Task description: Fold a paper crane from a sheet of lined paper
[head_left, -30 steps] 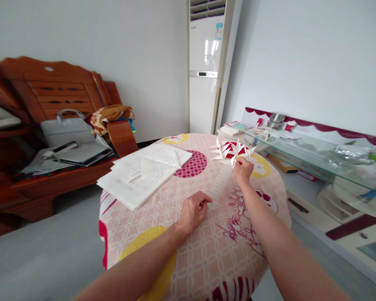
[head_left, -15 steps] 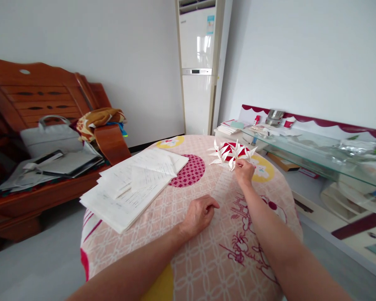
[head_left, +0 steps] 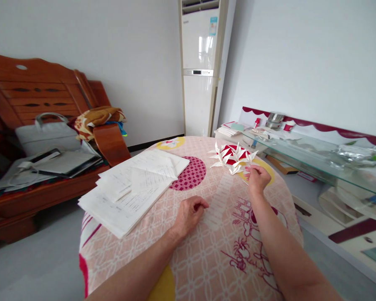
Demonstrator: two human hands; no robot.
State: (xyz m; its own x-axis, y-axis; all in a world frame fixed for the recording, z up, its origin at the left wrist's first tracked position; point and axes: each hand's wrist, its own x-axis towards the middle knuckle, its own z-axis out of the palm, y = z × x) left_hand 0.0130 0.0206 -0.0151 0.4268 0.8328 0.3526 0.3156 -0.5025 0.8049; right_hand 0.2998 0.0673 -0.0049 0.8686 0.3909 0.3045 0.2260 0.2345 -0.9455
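Folded paper pieces (head_left: pixel 232 158) touch fingertips of the half-open right hand (head_left: pixel 257 177); left hand (head_left: pixel 189 211) rests loosely fisted.

Your left hand (head_left: pixel 188 211) rests on the table (head_left: pixel 219 251), near its middle. Your right hand (head_left: pixel 257 177) lies farther back and to the right, at the folded pieces (head_left: pixel 233 156). The papers (head_left: pixel 134 184) lie to the left. Behind the table stands the air conditioner (head_left: pixel 200 67), with the bench (head_left: pixel 50 88) on its left and the shelf (head_left: pixel 316 152) on its right.
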